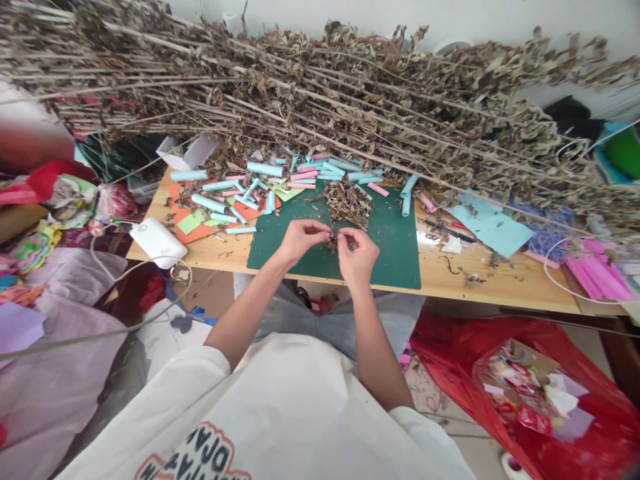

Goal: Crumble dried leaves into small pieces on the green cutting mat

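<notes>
My left hand (301, 240) and my right hand (357, 257) meet over a green cutting mat (395, 257), both pinching a small clump of dried leaves (331, 241) between the fingertips. Just beyond them a heap of crumbled dry leaves (349, 203) lies on the mat. Several rolled light-blue and pink paper tubes (265, 169) are scattered at the mat's far-left edge.
A huge bundle of dried leafy stalks (320, 100) lies across the back of the wooden table (500, 283). A white device (157, 243) with a cord sits at the left corner, blue paper (493, 227) at right. A red bag (530, 393) of scraps sits on the floor.
</notes>
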{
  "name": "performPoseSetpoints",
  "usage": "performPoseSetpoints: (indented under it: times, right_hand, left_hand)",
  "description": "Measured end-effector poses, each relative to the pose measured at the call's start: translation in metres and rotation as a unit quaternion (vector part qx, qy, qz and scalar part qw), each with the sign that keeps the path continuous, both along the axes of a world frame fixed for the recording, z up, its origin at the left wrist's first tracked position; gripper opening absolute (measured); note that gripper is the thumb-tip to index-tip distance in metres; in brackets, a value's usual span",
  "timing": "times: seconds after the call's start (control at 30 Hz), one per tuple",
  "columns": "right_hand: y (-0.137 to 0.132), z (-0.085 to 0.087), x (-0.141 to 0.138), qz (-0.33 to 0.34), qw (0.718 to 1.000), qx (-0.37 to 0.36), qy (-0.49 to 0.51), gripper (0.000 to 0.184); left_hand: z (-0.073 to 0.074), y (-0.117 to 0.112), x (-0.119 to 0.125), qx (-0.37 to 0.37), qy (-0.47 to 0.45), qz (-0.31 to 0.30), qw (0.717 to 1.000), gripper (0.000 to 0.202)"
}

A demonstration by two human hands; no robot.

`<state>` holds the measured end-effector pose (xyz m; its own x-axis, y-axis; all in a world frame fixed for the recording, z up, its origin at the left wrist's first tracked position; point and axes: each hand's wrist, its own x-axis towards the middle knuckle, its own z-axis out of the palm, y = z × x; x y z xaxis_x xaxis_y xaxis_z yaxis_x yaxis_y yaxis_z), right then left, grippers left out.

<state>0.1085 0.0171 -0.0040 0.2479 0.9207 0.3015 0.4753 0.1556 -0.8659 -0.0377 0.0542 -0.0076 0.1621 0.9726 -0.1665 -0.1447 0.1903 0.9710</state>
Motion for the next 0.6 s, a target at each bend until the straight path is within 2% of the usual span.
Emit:
performPoseSetpoints:
  times: [0.07, 0.17, 0.37, 0.6]
  right_hand:
    - [0.003, -0.004, 0.005, -0.006, 1.000, -0.017, 0.017, 0.018]
    - [0.005, -0.007, 0.011, 0.039, 0.999, -0.019, 0.020, 0.021]
    - [0.004, -0.005, 0.007, 0.107, 0.993, -0.003, 0.047, 0.025]
    - [0.001, -0.002, 0.003, 0.083, 0.995, 0.028, -0.041, 0.017]
  left_hand:
    - [-0.004, 0.000, -0.002, -0.024, -0.021, 0.014, 0.999, 0.030]
    - [-0.010, 0.000, -0.004, -0.050, -0.057, 0.014, 0.997, 0.035]
    - [-0.011, -0.002, -0.001, -0.049, -0.085, -0.005, 0.995, 0.036]
    - [-0.004, -0.004, 0.002, -0.039, -0.048, -0.015, 0.998, 0.031]
